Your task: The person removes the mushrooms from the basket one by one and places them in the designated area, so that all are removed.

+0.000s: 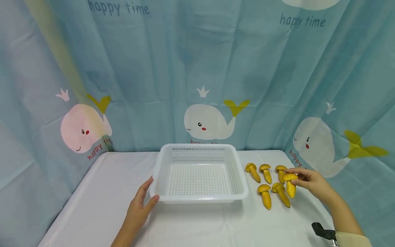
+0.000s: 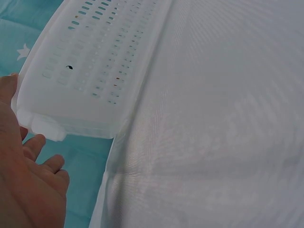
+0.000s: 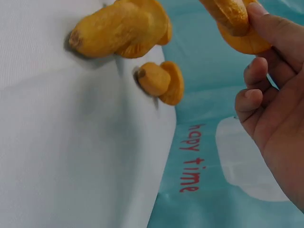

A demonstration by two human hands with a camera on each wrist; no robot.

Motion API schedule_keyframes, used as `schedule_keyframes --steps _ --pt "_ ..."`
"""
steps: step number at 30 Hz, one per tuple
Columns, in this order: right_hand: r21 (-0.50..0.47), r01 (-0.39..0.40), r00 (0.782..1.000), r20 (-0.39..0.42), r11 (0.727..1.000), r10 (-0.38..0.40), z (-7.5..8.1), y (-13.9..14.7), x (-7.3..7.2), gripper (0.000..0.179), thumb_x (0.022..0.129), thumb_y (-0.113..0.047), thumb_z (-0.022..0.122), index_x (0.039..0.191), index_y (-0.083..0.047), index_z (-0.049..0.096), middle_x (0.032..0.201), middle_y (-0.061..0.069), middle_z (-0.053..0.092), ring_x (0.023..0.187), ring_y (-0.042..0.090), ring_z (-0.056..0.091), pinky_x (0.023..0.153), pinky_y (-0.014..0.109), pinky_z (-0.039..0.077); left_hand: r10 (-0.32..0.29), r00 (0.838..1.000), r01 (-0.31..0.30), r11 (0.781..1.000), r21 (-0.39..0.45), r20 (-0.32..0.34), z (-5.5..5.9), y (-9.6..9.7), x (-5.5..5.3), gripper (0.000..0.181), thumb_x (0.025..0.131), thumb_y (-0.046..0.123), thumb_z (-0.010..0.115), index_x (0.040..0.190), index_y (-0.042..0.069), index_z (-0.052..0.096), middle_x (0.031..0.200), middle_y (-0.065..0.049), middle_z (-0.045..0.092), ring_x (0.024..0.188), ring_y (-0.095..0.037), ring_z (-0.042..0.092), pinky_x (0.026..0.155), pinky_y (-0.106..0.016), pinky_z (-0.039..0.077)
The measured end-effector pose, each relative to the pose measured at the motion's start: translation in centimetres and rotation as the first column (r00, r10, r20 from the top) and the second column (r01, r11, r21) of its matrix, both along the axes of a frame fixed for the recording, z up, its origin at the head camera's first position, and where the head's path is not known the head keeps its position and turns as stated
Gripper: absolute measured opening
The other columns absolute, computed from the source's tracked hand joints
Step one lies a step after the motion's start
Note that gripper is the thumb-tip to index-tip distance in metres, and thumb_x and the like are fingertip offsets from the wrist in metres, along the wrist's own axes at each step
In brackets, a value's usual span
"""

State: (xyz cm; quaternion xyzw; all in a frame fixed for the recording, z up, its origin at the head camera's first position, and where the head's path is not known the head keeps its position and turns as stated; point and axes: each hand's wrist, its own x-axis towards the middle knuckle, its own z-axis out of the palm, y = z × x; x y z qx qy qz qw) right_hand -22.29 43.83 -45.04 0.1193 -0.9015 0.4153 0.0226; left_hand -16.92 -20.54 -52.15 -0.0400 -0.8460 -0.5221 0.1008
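My right hand (image 1: 311, 181) pinches a yellow mushroom (image 1: 290, 188) by its cap, thumb in front and fingers behind. In the right wrist view, this held mushroom (image 3: 230, 19) is partly cut off by the top edge. Several like it lie around on the white cloth, among them a mushroom (image 1: 264, 197) at the front and another mushroom (image 1: 252, 172) nearest the basket. My left hand (image 1: 140, 206) touches the front left corner of a white plastic basket (image 1: 203, 198), thumb at the rim. In the left wrist view, its other fingers are loosely bent below the rim.
The basket's perforated floor is visible from above. A white cloth covers the table (image 1: 92, 206). Blue curtains (image 1: 166, 68) with whale prints surround its back and sides. A black device (image 1: 324, 231) is on my right wrist by the sleeve.
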Motion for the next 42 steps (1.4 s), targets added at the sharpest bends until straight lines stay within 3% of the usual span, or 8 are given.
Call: schedule_keyframes --steps 4,8,19,26,32,42 --pt "-0.001 0.006 0.999 0.044 1.0 -0.006 -0.6 0.6 -0.2 0.043 0.098 -0.023 0.071 0.136 -0.004 0.064 0.119 0.003 0.063 0.082 0.02 0.052 0.064 0.03 0.051 -0.008 1.0 0.008 1.0 0.0 0.001 -0.2 -0.1 -0.1 0.067 0.1 0.033 0.068 0.158 0.033 0.034 0.168 0.005 0.03 0.156 -0.029 0.023 0.121 -0.063 0.024" --pt "0.018 0.01 0.996 0.085 1.0 -0.012 -1.2 1.2 -0.4 0.044 0.098 -0.023 0.071 0.137 -0.005 0.064 0.111 0.009 0.059 0.081 0.021 0.049 0.062 0.033 0.048 -0.015 1.0 0.015 1.0 0.003 -0.004 -0.5 -0.1 -0.2 0.067 0.101 0.031 0.068 0.159 0.028 0.034 0.168 -0.001 0.029 0.156 -0.034 0.021 0.12 -0.067 0.023" --pt "0.047 0.03 0.986 0.161 0.998 -0.037 -2.8 2.7 -1.8 0.046 0.096 -0.028 0.073 0.138 -0.01 0.065 0.107 0.008 0.058 0.087 0.018 0.048 0.066 0.034 0.046 -0.01 0.999 0.008 1.0 -0.029 -0.041 0.4 0.0 -0.6 0.069 0.099 0.033 0.069 0.159 0.031 0.034 0.167 0.005 0.032 0.156 -0.032 0.024 0.119 -0.068 0.025" --pt "0.067 0.022 0.979 0.199 0.997 -0.035 -3.8 3.6 -3.0 0.047 0.096 -0.029 0.072 0.139 -0.01 0.064 0.116 0.008 0.06 0.092 0.017 0.048 0.069 0.032 0.044 -0.008 0.999 0.007 1.0 -0.025 -0.039 0.0 -0.1 -0.5 0.067 0.1 0.031 0.068 0.159 0.028 0.034 0.167 -0.002 0.032 0.156 -0.036 0.023 0.118 -0.069 0.025" --pt "0.083 0.026 0.971 0.237 0.996 -0.045 -4.2 3.8 -3.5 0.047 0.094 -0.028 0.074 0.137 -0.01 0.065 0.117 0.004 0.062 0.094 0.015 0.048 0.07 0.03 0.043 -0.002 0.999 0.002 1.0 -0.02 -0.034 -0.1 -0.2 -0.2 0.068 0.1 0.03 0.069 0.158 0.03 0.035 0.167 0.0 0.032 0.156 -0.031 0.024 0.12 -0.065 0.026" --pt "0.065 0.023 0.948 0.315 0.998 -0.042 -4.6 3.9 -3.5 0.052 0.093 -0.023 0.074 0.14 -0.004 0.061 0.11 0.009 0.058 0.088 0.017 0.047 0.065 0.031 0.041 0.005 1.0 -0.006 1.0 -0.023 -0.027 -0.1 -0.1 0.0 0.069 0.099 0.031 0.069 0.158 0.031 0.034 0.167 0.001 0.032 0.155 -0.032 0.025 0.119 -0.067 0.026"
